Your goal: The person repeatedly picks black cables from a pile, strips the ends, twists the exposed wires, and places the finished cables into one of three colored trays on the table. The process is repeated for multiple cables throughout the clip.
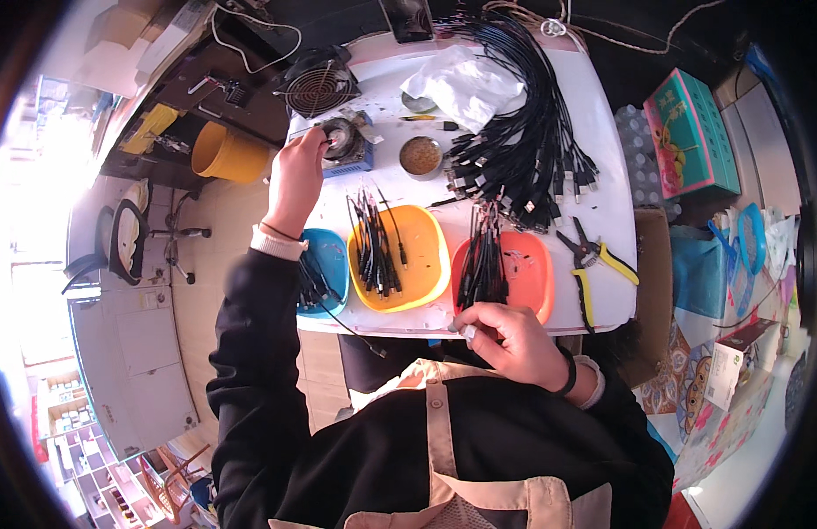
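Observation:
My left hand (295, 176) reaches to the far left of the white table (602, 212), its fingertips pinched on something small at a round solder spool on a blue device (345, 145). My right hand (505, 339) rests at the table's near edge, fingers curled around a small pale object, just below the red-orange tray (527, 269). A yellow tray (426, 256) and a small blue tray (331, 264) both hold short black cable pieces. What the left fingers pinch is too small to make out.
A large bundle of black cables (523, 132) lies at the back right, next to a white cloth (466, 84). Yellow-handled pliers (593, 260) lie at the right edge. A small fan (318, 84), a round tin (421, 156), a yellow bucket (225, 152) and a teal box (690, 132) surround the table.

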`<state>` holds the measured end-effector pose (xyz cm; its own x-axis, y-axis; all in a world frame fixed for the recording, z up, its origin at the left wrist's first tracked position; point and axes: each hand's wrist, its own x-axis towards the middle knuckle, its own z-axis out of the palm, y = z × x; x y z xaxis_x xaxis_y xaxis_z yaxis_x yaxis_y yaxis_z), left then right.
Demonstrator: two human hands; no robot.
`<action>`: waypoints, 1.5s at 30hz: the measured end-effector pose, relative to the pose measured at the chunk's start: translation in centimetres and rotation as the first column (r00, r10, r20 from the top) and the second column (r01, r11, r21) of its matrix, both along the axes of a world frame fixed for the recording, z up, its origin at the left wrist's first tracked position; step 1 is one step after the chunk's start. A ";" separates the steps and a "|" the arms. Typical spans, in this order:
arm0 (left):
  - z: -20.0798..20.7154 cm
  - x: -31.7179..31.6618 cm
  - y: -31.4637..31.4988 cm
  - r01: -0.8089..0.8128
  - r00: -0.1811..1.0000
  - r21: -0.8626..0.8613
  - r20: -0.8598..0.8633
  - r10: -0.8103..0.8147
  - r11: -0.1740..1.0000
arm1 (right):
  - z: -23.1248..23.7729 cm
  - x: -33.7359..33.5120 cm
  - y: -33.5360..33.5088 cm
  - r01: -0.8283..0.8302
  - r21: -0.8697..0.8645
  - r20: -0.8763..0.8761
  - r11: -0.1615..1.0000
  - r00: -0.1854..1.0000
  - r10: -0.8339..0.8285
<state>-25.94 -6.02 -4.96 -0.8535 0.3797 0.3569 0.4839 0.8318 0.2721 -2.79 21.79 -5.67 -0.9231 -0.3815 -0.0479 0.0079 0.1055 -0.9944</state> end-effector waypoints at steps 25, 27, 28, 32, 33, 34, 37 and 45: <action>5.1 9.4 0.5 -0.122 0.985 0.519 0.170 0.037 0.846 | 1.0 -0.2 -2.6 0.040 0.018 -0.158 0.999 0.987 -0.037; 6.7 13.7 2.1 -0.232 0.924 0.811 0.357 -0.140 0.538 | 1.5 -0.4 -4.7 0.047 -0.053 -0.220 0.997 0.974 -0.057; 7.6 15.6 3.0 -0.287 0.883 0.869 0.403 -0.240 0.403 | 1.7 -0.4 -6.3 0.065 -0.164 -0.251 0.984 0.962 -0.106; 9.7 21.2 7.2 -0.318 0.777 0.939 0.337 -0.532 0.131 | 3.0 2.3 -8.6 -0.105 -0.279 -0.220 0.955 0.975 0.043; 9.8 22.0 8.1 -0.284 0.742 0.953 0.287 -0.606 0.103 | 3.5 3.6 -7.3 -0.100 -0.318 -0.151 0.943 0.987 0.054; 10.0 22.4 8.7 -0.212 0.732 0.959 0.284 -0.619 0.189 | 4.0 4.6 -5.7 -0.057 -0.271 -0.186 0.961 0.983 0.006; 9.6 23.6 8.5 -0.088 0.749 0.977 0.192 -0.634 0.192 | 6.5 8.9 2.3 0.176 -0.288 -0.167 0.941 0.959 -0.231; 2.8 22.6 -1.1 -0.315 0.877 0.855 0.429 -0.219 0.412 | 13.2 21.9 17.0 0.855 -0.087 -0.668 0.512 0.331 -0.666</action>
